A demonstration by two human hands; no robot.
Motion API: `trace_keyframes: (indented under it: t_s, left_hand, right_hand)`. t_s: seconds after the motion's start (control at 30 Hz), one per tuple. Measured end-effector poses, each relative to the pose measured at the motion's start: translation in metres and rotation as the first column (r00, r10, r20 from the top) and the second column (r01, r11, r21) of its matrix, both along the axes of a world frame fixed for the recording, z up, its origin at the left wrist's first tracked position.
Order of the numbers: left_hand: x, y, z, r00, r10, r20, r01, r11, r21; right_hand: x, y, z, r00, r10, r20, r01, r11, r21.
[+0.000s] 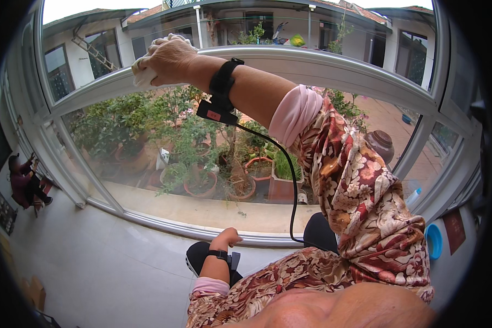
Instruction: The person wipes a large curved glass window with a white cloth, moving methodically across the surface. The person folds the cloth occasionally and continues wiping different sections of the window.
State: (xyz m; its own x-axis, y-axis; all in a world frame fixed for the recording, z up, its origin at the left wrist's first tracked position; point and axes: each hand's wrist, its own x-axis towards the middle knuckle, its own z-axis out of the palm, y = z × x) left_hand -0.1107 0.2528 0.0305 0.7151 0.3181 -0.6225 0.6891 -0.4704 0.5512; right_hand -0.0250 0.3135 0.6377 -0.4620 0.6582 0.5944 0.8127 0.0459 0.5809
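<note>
My right hand (168, 59) is up at the left of the window, closed around a white cloth (144, 77) pressed against the pale horizontal window rail (322, 59). Part of the cloth bunches out under and beside the fingers. Across the view stretches my right arm, with a black strap and a small device at the wrist and a cable running down from it. Low in the middle, my left hand (228, 237) is curled into a loose fist beside my knee, near the bottom window track (257, 239). Nothing shows in it.
Behind the glass stand several potted plants (199, 183) and a brown lidded jar (380, 145). A blue basin (433, 241) and a bottle (414, 197) are at the right. Another person (24, 183) sits low at the far left. A cardboard box (35, 292) lies at lower left.
</note>
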Motion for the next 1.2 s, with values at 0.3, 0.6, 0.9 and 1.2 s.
trace_keyframes:
  t_s: [0.3, 0.6, 0.9, 1.2]
  left_hand:
    - [-0.021, 0.006, -0.005, 0.996, 0.054, -0.077, -0.052, 0.998, 0.024]
    - [-0.025, 0.012, -0.029, 0.994, 0.049, -0.098, -0.048, 0.999, 0.014]
    - [-0.023, 0.029, -0.065, 0.982, -0.050, -0.181, 0.064, 0.995, 0.073]
    - [-0.012, 0.029, -0.099, 0.959, -0.168, -0.229, 0.176, 0.984, 0.012]
  right_hand:
    - [0.011, -0.041, -0.008, 0.999, -0.013, -0.037, 0.015, 0.998, 0.064]
    - [0.103, -0.148, -0.054, 0.999, 0.041, 0.023, -0.047, 0.942, 0.333]
    - [0.221, -0.319, -0.076, 0.997, -0.076, -0.003, 0.068, 0.878, 0.474]
    - [0.301, -0.446, -0.098, 0.964, -0.147, -0.223, 0.252, 0.780, 0.573]
